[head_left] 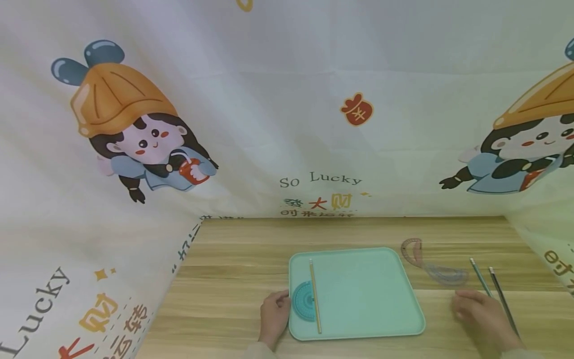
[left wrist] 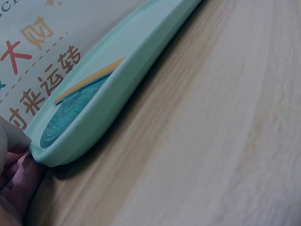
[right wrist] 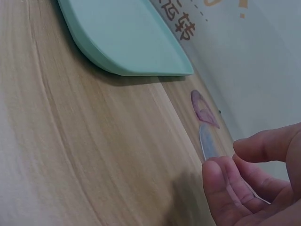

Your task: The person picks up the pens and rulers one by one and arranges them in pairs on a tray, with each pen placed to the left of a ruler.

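Note:
A mint-green tray (head_left: 358, 294) lies on the table, bearing a teal half-round protractor (head_left: 303, 301) and a yellow pencil (head_left: 316, 299) along its straight side. My left hand (head_left: 274, 314) pinches the tray's left rim, thumb on top and fingers beneath in the left wrist view. Right of the tray, my right hand (head_left: 482, 316) is slightly blurred, fingers loosely bent with a gap from the thumb. It hovers near a clear bluish protractor (head_left: 446, 274); in the right wrist view the fingertips partly cover that protractor (right wrist: 208, 141). I see nothing held in this hand.
A small pinkish protractor (head_left: 413, 253) lies behind the bluish one. A green pencil (head_left: 481, 276) and a dark pencil (head_left: 501, 294) lie at the right, partly behind the right hand. Printed cloth (head_left: 269, 124) walls the table at the back and sides.

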Demonstrator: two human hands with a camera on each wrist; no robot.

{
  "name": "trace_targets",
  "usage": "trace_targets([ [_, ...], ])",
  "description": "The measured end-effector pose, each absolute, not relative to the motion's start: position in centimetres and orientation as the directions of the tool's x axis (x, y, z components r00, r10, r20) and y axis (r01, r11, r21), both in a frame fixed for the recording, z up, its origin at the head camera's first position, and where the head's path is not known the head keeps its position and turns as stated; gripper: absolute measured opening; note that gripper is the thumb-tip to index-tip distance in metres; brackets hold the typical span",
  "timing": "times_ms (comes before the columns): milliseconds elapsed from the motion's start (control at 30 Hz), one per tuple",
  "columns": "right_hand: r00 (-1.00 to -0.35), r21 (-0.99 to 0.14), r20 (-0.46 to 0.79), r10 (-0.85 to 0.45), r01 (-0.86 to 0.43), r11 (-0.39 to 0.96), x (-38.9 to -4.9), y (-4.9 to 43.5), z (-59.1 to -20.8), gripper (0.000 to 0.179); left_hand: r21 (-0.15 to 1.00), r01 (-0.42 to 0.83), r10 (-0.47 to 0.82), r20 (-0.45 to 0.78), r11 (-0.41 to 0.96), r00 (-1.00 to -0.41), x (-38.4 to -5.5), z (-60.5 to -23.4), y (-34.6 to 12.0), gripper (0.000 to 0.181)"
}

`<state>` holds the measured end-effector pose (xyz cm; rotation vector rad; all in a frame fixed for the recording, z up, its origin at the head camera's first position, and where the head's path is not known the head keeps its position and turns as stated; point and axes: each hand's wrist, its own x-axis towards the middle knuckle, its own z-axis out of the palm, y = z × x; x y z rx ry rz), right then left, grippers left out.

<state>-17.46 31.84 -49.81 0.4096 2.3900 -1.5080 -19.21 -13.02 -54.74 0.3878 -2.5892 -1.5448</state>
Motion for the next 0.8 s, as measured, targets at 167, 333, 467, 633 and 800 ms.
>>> trace_targets([
  [167, -0.924, -0.841, -0.367, 0.105, 0.378, 0.387, -18.4, 31.8, -49.5, 0.053, 0.876, -0.156, -0.270, -0.031, 0.456, -0.962, -19.2, -54.8, -13.1, 0.024],
  [333, -0.936, -0.834, -0.337, 0.097, 0.345, 0.430, -19.1, 31.6, -49.2, 0.053, 0.873, -0.157, -0.270, -0.030, 0.462, -0.962, -19.2, -54.7, -13.1, 0.024],
  [467, -0.936, -0.830, -0.340, 0.096, 0.346, 0.437, -19.5, 31.8, -49.2, 0.054, 0.869, -0.162, -0.271, -0.034, 0.467, -0.962, -19.1, -54.5, -13.1, 0.024],
  [633, -0.939, -0.850, -0.323, 0.114, 0.341, 0.402, -20.2, 31.8, -49.3, 0.052, 0.873, -0.164, -0.274, -0.037, 0.459, -0.961, -19.0, -54.5, -13.1, 0.024],
  [800, -0.950, -0.881, -0.290, 0.117, 0.313, 0.355, -20.8, 31.4, -49.1, 0.050, 0.867, -0.171, -0.280, -0.038, 0.468, -0.959, -19.1, -54.6, -13.1, 0.023],
])
